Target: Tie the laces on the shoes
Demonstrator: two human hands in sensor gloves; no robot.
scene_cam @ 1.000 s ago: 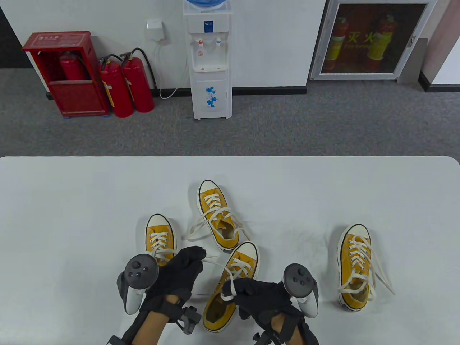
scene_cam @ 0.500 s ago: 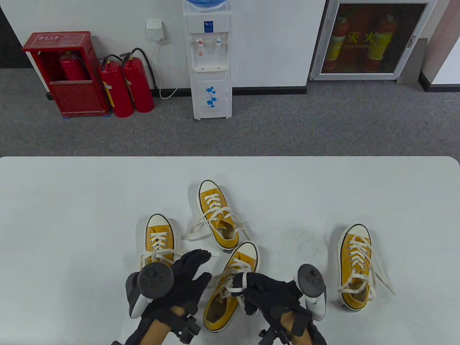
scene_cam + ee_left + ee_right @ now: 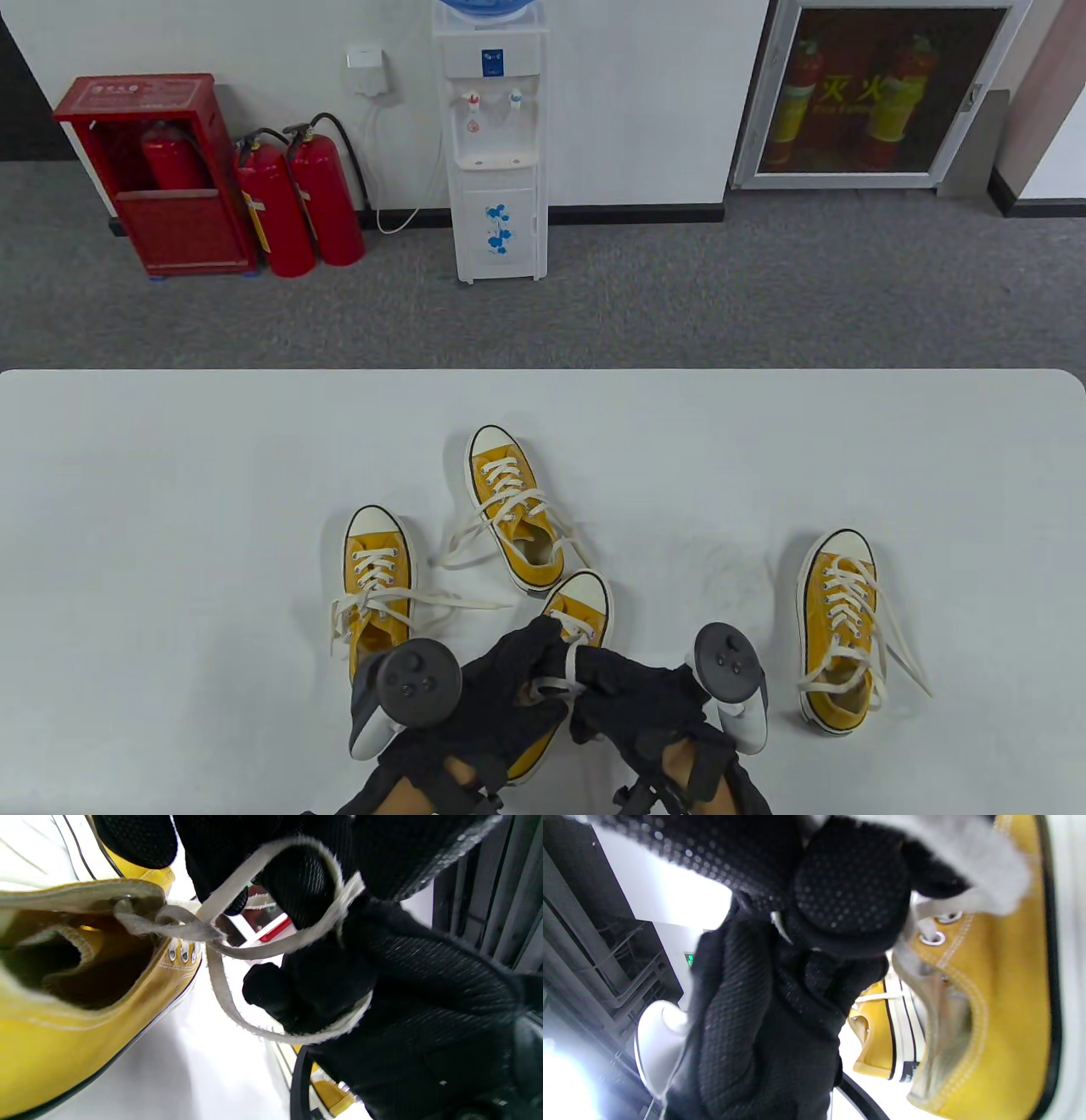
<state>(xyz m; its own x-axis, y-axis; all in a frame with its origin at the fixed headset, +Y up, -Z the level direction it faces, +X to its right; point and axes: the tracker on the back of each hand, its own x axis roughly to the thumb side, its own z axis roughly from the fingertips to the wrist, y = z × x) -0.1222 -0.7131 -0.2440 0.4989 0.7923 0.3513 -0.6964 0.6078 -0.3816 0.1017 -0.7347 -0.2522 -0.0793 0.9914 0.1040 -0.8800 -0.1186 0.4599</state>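
Yellow canvas marks all four sneakers on the white table point(image 3: 170, 475), and the one being worked on, the near middle sneaker point(image 3: 585, 603), lies at the near edge with its toe pointing away and most of its upper hidden under both gloves. The left hand point(image 3: 509, 688) and the right hand point(image 3: 636, 688) meet directly over its eyelets, each with fingers curled around a strand of the white lace point(image 3: 556, 683); the left wrist view shows the lace point(image 3: 271, 950) looped around gloved fingers point(image 3: 303, 887) and crossed close to the top eyelets, so both hands are grasping lace, not empty. This looks like the knot-forming stage: a loop is made and the strands are crossed, but no finished bow is visible. The next move probably calls for passing one strand through the loop and drawing both ends outward evenly, keeping tension without dragging the shoe. Room is tight to the left, where the left sneaker point(image 3: 377, 577) sits just beside the left hand with loose laces trailing toward the work, and ahead, where the far sneaker point(image 3: 513, 518) nearly touches the toe. The right sneaker point(image 3: 840, 628) stands well apart, leaving open table on that side for pulling.
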